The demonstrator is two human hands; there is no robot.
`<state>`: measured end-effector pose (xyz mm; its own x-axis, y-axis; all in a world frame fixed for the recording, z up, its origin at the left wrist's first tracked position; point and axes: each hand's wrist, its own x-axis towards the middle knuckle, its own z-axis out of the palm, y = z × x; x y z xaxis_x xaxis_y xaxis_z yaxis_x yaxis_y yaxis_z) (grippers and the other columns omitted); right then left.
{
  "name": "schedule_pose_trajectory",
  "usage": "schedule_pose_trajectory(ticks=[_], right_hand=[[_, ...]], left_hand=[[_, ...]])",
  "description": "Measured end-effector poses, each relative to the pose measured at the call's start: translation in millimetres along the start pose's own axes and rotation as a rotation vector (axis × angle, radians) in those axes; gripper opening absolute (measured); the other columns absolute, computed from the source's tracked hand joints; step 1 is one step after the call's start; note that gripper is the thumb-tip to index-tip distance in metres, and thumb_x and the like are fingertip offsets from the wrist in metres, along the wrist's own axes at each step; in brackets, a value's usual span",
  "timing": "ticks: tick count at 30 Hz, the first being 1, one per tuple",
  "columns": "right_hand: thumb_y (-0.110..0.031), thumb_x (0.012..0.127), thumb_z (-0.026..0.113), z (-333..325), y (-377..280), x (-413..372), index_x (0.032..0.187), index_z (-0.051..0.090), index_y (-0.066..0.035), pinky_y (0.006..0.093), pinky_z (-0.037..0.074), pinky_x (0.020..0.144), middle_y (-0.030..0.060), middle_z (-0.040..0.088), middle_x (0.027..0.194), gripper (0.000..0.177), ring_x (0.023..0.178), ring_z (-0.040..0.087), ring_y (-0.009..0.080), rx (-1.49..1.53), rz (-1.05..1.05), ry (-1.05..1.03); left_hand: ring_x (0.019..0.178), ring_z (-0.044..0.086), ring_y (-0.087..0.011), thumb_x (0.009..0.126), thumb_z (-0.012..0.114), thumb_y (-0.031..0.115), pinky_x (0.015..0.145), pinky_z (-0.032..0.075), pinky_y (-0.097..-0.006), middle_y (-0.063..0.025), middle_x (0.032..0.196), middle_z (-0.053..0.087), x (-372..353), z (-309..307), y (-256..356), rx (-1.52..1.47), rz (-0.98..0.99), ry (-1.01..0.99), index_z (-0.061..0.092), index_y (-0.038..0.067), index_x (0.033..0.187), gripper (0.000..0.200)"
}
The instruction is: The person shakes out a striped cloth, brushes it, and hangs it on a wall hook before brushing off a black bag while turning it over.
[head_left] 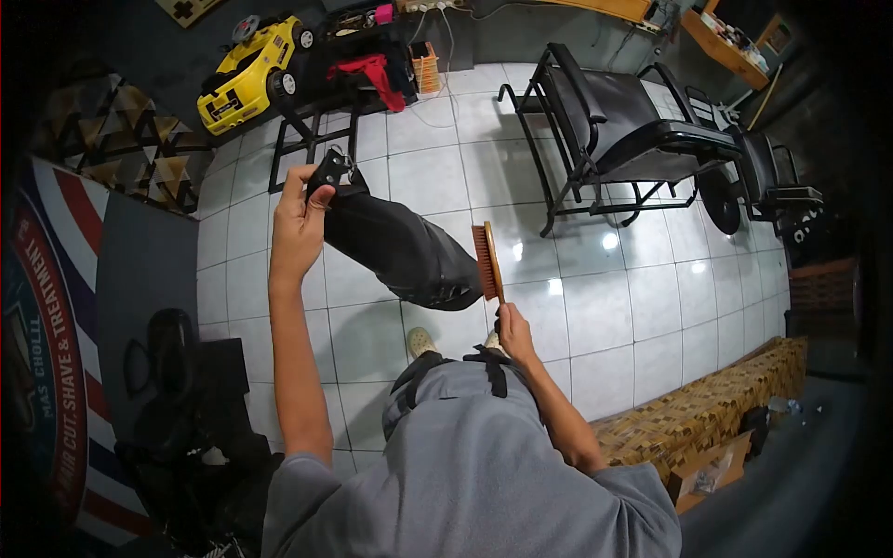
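Observation:
My left hand (299,219) is raised at the left, its fingers and thumb pinching a black tab with rivets and a metal ring. From there a long black leather-like piece (409,246) runs down to the right, its lower end hanging above the floor. My right hand (514,332), lower and to the right, is closed round the handle of a wooden brush (495,260). The brush stands upright, its brown bristles facing left, right at the lower end of the black piece.
A black reclining chair (642,130) stands on the white tiled floor (595,307) at the upper right. At the upper left are a yellow toy car (249,74) and a black metal frame (312,139). A patterned bench (698,400) and cardboard box (712,474) sit lower right.

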<state>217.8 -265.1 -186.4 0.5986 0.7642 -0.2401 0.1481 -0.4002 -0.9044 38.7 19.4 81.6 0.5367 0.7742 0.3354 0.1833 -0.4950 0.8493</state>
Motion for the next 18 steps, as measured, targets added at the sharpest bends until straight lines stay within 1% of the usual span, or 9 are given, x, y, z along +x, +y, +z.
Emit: schedule_pose_trajectory(ticks=[3, 6, 10, 11, 12, 14, 15, 17, 18], right_hand=[[-0.031, 0.099, 0.038, 1.7, -7.4, 0.0, 0.091, 0.055, -0.002, 0.0374, 0.044, 0.058, 0.0146, 0.058, 0.066, 0.034, 0.061, 0.059, 0.0275, -0.001, -0.034, -0.086], [-0.029, 0.1, 0.038, 0.5, -18.6, -1.9, 0.091, 0.053, -0.002, 0.0345, 0.043, 0.057, 0.0107, 0.056, 0.065, 0.032, 0.058, 0.055, 0.0216, -0.07, -0.089, -0.056], [-0.028, 0.1, 0.04, -2.8, -71.1, -5.0, 0.087, 0.052, -0.003, 0.0296, 0.039, 0.053, 0.003, 0.047, 0.061, 0.03, 0.056, 0.045, 0.0123, 0.34, -0.142, -0.158], [-0.027, 0.1, 0.041, -9.9, -100.7, -9.4, 0.086, 0.052, -0.004, 0.0288, 0.038, 0.053, 0.0014, 0.045, 0.061, 0.03, 0.056, 0.042, 0.0107, 0.449, -0.13, -0.236], [-0.027, 0.1, 0.041, -14.9, -124.1, -12.2, 0.085, 0.051, -0.004, 0.0279, 0.037, 0.052, -0.0002, 0.043, 0.061, 0.029, 0.056, 0.04, 0.0092, 0.558, -0.118, -0.314], [-0.026, 0.099, 0.044, -18.5, -150.6, -14.7, 0.084, 0.052, -0.004, 0.0286, 0.036, 0.051, 0.0021, 0.042, 0.06, 0.028, 0.055, 0.039, 0.0108, 0.527, -0.273, -0.365], [-0.025, 0.099, 0.045, -19.0, -155.6, -14.5, 0.084, 0.052, -0.004, 0.0289, 0.036, 0.051, 0.0032, 0.042, 0.059, 0.027, 0.055, 0.039, 0.0116, 0.51, -0.351, -0.391], [-0.025, 0.097, 0.048, -16.2, -150.6, -11.2, 0.083, 0.052, -0.003, 0.0296, 0.035, 0.05, 0.0061, 0.04, 0.059, 0.026, 0.053, 0.038, 0.0131, 0.346, -0.394, -0.374], [-0.024, 0.097, 0.049, -13.8, -144.3, -9.0, 0.083, 0.052, -0.003, 0.0299, 0.035, 0.05, 0.0076, 0.04, 0.06, 0.026, 0.053, 0.038, 0.0138, 0.262, -0.416, -0.367]], left_hand=[[0.082, 0.058, -0.0089, 0.093, 0.057, 0.026, 0.074, 0.043, -0.0215, -0.002, 0.089, 0.064, 1.0, -8.8, 8.0, -0.31, 0.003, -0.274, 0.05, 0.005, 0.1, 0.023], [0.08, 0.058, -0.0096, 0.091, 0.059, 0.027, 0.074, 0.045, -0.023, -0.0037, 0.088, 0.064, -1.6, -4.5, 21.1, -0.384, -0.024, -0.394, 0.05, 0.005, 0.099, 0.026], [0.072, 0.06, -0.0123, 0.09, 0.061, 0.02, 0.072, 0.046, -0.0257, -0.0058, 0.078, 0.061, -13.1, 4.6, 37.5, -0.297, -0.01, -0.494, 0.05, 0.002, 0.098, 0.023], [0.066, 0.059, -0.0125, 0.09, 0.06, 0.015, 0.063, 0.047, -0.0252, -0.0068, 0.077, 0.06, -18.4, 8.1, 50.2, -0.093, 0.096, -0.405, 0.051, 0.0, 0.099, 0.02], [0.064, 0.057, -0.0119, 0.091, 0.059, 0.016, 0.062, 0.046, -0.025, -0.0069, 0.076, 0.059, -24.7, 15.2, 52.3, -0.017, 0.234, -0.228, 0.05, 0.001, 0.1, 0.02], [0.06, 0.052, -0.0107, 0.092, 0.057, 0.019, 0.06, 0.045, -0.0245, -0.0073, 0.075, 0.056, -38.0, 28.5, 47.2, 0.132, 0.501, 0.133, 0.047, 0.003, 0.101, 0.021], [0.051, 0.05, -0.012, 0.094, 0.054, 0.018, 0.054, 0.047, -0.0275, -0.0095, 0.07, 0.054, -48.1, 31.5, 34.0, -0.015, 0.498, 0.219, 0.04, 0.003, 0.106, 0.024], [0.043, 0.049, -0.0145, 0.096, 0.048, 0.031, 0.052, 0.05, -0.0314, -0.0098, 0.055, 0.05, -44.5, 30.2, 51.3, -0.196, 0.568, 0.264, 0.036, -0.002, 0.101, 0.036], [0.042, 0.051, -0.0162, 0.097, 0.046, 0.036, 0.053, 0.051, -0.0324, -0.0103, 0.05, 0.05, -41.8, 32.4, 57.3, -0.304, 0.682, 0.306, 0.038, -0.009, 0.096, 0.045]])
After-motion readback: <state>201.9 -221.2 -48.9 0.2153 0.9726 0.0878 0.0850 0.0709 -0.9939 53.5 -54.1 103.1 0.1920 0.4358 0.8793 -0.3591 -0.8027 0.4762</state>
